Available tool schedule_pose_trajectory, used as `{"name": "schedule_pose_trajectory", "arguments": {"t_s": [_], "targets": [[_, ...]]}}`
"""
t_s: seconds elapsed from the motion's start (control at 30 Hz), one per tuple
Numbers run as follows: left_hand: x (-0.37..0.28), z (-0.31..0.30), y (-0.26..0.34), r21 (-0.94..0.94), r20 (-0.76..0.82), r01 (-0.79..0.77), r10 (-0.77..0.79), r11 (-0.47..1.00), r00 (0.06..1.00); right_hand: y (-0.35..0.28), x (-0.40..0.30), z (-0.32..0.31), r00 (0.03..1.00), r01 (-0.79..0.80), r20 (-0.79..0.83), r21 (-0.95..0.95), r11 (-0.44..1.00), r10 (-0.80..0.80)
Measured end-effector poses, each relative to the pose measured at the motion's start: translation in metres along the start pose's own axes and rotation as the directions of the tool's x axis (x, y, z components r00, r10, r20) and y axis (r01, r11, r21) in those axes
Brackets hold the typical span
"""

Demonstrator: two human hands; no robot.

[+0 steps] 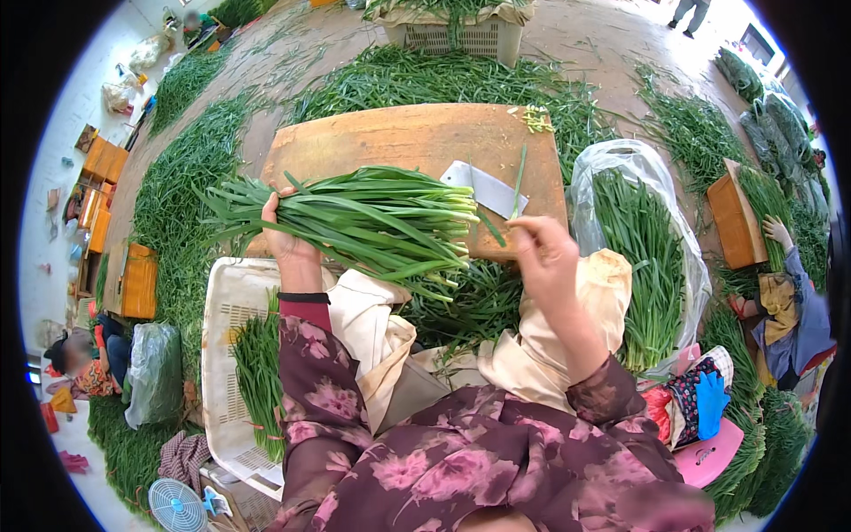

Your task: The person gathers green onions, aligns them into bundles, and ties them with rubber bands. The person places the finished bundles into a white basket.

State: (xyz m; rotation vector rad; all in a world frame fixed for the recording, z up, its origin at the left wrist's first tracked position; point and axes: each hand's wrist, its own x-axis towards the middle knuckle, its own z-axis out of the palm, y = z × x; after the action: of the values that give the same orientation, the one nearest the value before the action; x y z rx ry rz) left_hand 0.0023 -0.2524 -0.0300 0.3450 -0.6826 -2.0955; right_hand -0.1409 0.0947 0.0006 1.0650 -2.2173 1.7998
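My left hand (292, 233) grips a thick bunch of garlic chives (379, 219) near its leafy end. The pale cut stem ends point right, over a wooden board (372, 133). My right hand (548, 256) is pinched around the lower end of a single chive leaf (520, 179), which stands up from the fingertips. Behind it, a metal cleaver blade (475, 183) lies flat on the board; its handle is not visible. Loose leaf pieces rest by the blade. A small heap of pale stem trimmings (537, 120) sits at the board's far right corner.
At left, a white plastic basket (223, 372) holds a banded chive bundle (259, 379). A clear plastic bag (691, 286) packed with chives stands right. Chive piles (193, 173) cover the floor. A crate (459, 40) stands beyond the board. Co-workers sit at both sides.
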Motion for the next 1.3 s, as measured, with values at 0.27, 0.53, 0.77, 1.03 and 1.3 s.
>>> {"name": "schedule_pose_trajectory", "arguments": {"t_s": [0.27, 0.53, 0.77, 1.03, 1.3], "targets": [[-0.020, 0.014, 0.002, -0.137, 0.094, 0.045, -0.033, 0.989, 0.995, -0.023, -0.010, 0.063, 0.981, 0.148, 0.127, 0.024, 0.989, -0.150], [-0.020, 0.004, 0.008, -0.152, 0.065, 0.049, -0.040, 0.987, 0.997, -0.015, -0.014, 0.061, 0.985, 0.134, 0.117, -0.032, 0.990, -0.130], [-0.017, -0.001, 0.009, -0.129, 0.057, 0.057, -0.050, 0.990, 0.997, -0.002, -0.017, 0.074, 0.936, -0.311, 0.268, 0.338, 0.888, 0.226], [-0.005, -0.036, 0.025, -0.205, 0.068, -0.048, 0.063, 0.978, 0.996, 0.027, -0.007, 0.009, 0.827, -0.553, 0.464, 0.773, 0.311, 0.318], [-0.010, -0.029, 0.022, -0.114, 0.077, 0.138, -0.129, 0.984, 0.989, 0.028, 0.006, 0.071, 0.718, -0.676, 0.641, 0.549, 0.491, 0.272]]}}
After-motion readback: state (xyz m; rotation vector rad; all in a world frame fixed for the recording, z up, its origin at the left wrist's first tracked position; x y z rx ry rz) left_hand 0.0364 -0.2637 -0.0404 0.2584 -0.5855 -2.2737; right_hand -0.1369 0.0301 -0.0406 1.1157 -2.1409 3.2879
